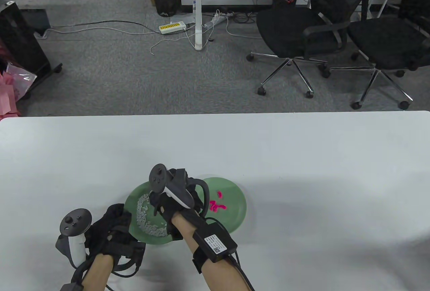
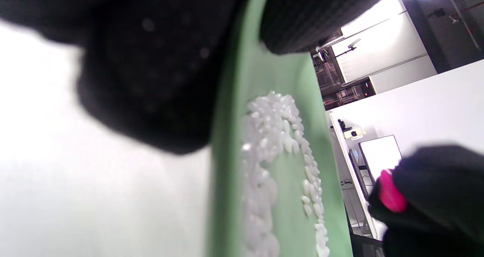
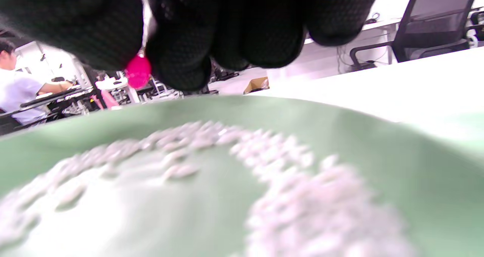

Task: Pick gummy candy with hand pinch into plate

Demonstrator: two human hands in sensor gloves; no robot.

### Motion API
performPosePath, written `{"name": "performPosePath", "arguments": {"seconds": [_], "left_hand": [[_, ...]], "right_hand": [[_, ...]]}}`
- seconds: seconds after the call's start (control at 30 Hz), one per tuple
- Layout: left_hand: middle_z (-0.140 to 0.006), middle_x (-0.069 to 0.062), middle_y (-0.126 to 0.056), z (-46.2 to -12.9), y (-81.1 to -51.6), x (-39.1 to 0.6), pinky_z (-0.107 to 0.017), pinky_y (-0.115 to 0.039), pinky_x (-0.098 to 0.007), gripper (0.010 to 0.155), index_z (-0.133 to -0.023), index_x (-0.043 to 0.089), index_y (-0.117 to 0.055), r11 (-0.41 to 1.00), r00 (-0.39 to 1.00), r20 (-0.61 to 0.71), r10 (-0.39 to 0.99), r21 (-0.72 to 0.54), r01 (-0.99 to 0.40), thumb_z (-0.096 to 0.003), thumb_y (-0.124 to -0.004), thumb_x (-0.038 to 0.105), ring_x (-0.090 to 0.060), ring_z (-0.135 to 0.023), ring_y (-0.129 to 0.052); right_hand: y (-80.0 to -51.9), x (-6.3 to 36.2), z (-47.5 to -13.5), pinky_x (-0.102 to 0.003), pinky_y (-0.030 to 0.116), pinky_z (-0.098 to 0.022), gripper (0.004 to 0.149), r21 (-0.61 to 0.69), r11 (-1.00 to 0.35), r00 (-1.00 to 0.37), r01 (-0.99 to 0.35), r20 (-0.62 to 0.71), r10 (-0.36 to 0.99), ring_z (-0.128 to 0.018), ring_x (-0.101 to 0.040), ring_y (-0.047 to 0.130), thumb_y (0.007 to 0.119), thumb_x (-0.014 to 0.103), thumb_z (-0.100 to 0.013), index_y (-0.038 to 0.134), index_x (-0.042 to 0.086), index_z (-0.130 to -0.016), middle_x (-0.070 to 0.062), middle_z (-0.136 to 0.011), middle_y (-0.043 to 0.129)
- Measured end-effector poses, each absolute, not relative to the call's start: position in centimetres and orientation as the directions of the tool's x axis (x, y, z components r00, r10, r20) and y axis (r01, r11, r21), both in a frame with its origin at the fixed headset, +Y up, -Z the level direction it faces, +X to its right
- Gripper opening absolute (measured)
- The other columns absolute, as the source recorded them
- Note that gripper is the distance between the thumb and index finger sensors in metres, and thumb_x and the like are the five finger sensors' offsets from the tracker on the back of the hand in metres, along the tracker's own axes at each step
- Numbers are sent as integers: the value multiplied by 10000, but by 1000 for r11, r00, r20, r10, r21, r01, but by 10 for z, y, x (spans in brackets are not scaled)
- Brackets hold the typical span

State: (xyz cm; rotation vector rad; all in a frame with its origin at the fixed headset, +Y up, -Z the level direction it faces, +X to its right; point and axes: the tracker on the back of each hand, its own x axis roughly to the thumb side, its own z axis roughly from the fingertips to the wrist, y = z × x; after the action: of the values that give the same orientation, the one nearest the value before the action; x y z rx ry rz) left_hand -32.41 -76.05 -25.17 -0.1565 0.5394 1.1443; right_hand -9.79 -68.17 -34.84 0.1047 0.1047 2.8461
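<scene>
White counter (image 1: 302, 156) carries two green plates near front edge. Right hand (image 1: 168, 200) pinches pink gummy (image 3: 138, 71) above left plate (image 1: 132, 200); left hand (image 1: 114, 227) grips its rim.

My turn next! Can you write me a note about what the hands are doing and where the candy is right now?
Right hand: above the left plate, pinching one pink candy.
Left hand: holds the left plate's near rim.
Left plate: holds white bits in a ring.
Right plate: several pink candies lie on it.
Done: one candy picked up.
Left: set it down on a plate; which plate is the goal, I cannot tell.
</scene>
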Motion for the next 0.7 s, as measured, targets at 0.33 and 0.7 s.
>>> {"name": "performPosePath", "arguments": {"seconds": [0.33,0.7], "left_hand": [[-684,-64,-1028,-252,-762,-328,-103,-936,-333,505,-912,186,-813,401,276,-496,824,165,-901,-421,-817,304,-279,-126,-1107],[-688,-62,-1026,-253,-764,-329,-108,-936,-335,504,-913,190,-811,394,264,-501,824,173,-903,-423,-816,303,-281,-132,-1107]], "right_hand": [[-705,11,-369,-520,690,-627,419,90,-960,-959,-264,-135,250,-761,-281,821,868,480,-325,963,204,-625,43,-846,839],[-734,47,-368,-520,688,-628,415,147,-989,-984,-30,-178,3,-758,-281,823,871,479,-327,970,205,-623,42,-842,845]]}}
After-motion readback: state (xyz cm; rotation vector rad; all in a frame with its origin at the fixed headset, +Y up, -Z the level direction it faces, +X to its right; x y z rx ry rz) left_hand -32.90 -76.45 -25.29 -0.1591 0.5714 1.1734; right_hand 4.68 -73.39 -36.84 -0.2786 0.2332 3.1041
